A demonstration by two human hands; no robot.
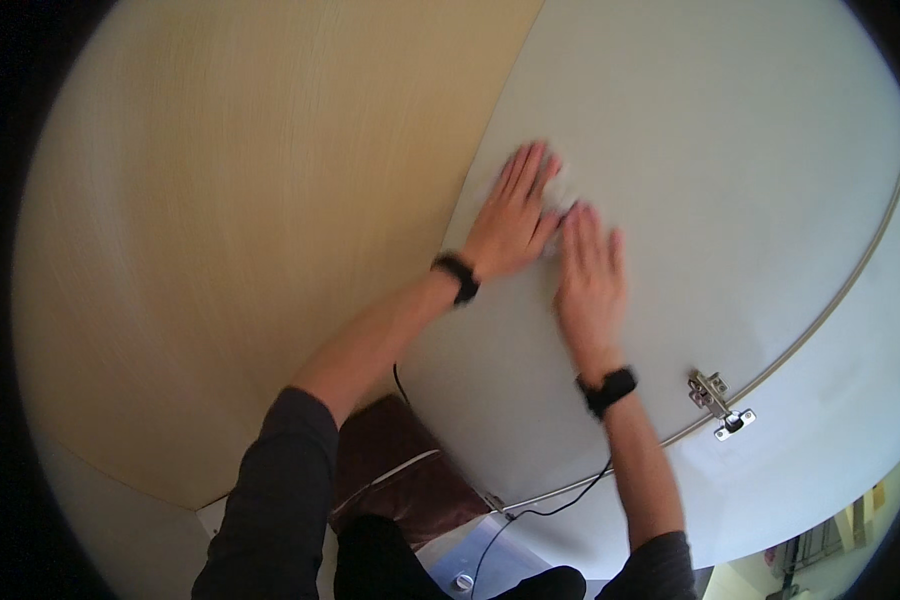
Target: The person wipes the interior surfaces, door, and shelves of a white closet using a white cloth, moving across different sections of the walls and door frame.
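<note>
My left hand point(511, 214) lies flat, fingers extended, over a crumpled whitish cloth point(559, 187) against a white cabinet panel point(690, 195). Only parts of that cloth show beside the fingers and thumb, and its outline is blurred. Just to the right and lower, my right hand point(592, 289) rests flat with its fingers extended. Its fingertips are close to the left thumb and the cloth's edge; whether they touch the cloth I cannot tell. Both wrists wear black bands.
A light wood-grain panel point(255, 225) adjoins the white one on the left. On the right edge sits a metal cabinet hinge point(716, 401). Below are a dark red cushion-like item point(412, 472), a thin black cable point(547, 513) and a bluish sheet point(487, 555).
</note>
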